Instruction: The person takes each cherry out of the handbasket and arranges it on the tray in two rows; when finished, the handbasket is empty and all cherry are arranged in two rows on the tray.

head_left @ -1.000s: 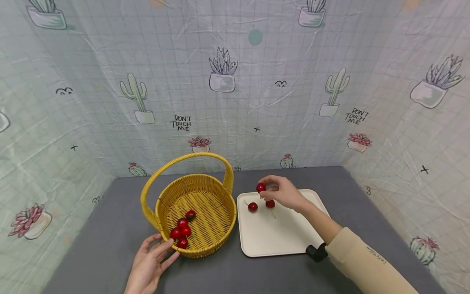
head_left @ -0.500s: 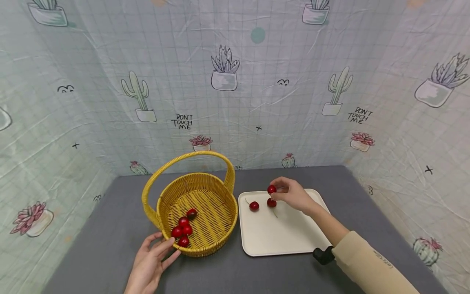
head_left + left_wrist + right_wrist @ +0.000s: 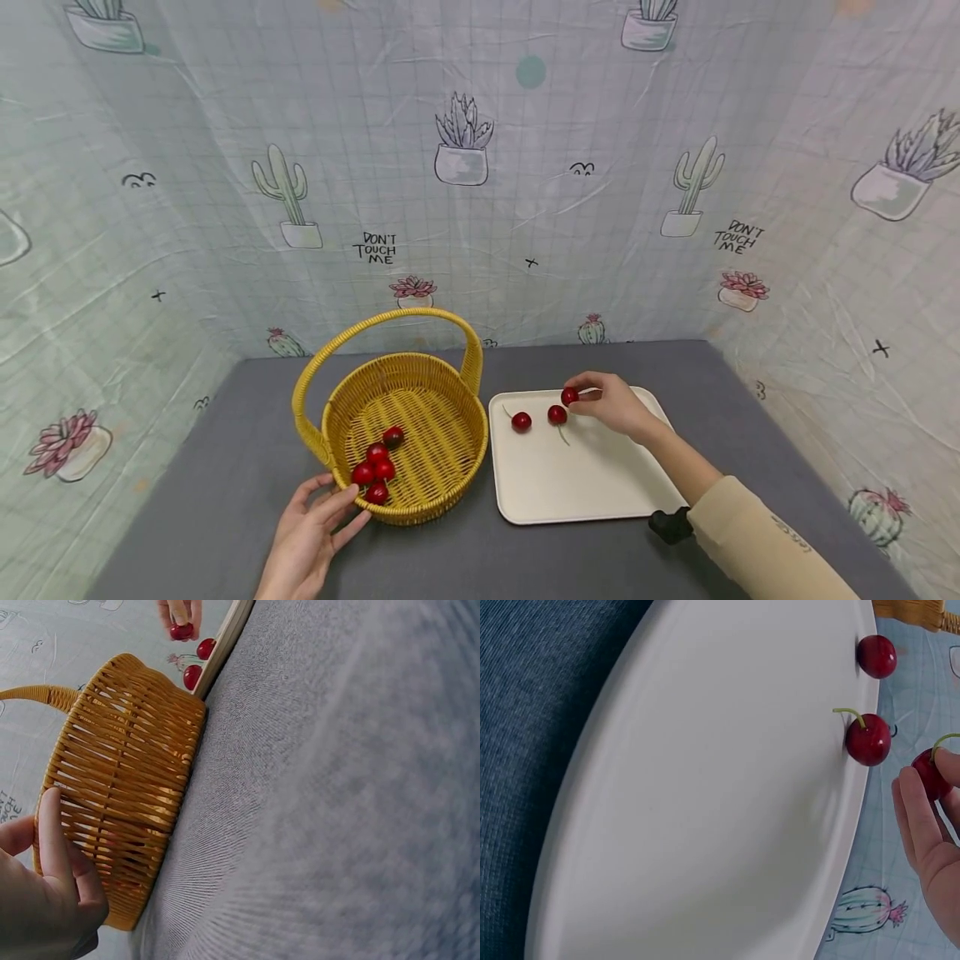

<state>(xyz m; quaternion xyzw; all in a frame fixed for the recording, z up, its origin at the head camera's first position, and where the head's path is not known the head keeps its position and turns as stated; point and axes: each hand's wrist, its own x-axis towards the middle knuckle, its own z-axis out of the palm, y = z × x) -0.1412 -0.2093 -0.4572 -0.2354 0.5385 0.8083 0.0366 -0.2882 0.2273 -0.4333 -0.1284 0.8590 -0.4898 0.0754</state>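
Five glossy dark-red round cherries sit bunched in the near-left part of the round yellow woven basket, whose near-left rim the L hand pinches, prob. to steady it b/c it looks light & could slide on the grey tabletop. R hand, well apart from the L, holds one stemmed red cherry between thumb & fingers near the cream rectangular tray's far edge, likely b/c it's small & smooth; two other stemmed red cherries lie on the tray nearby.
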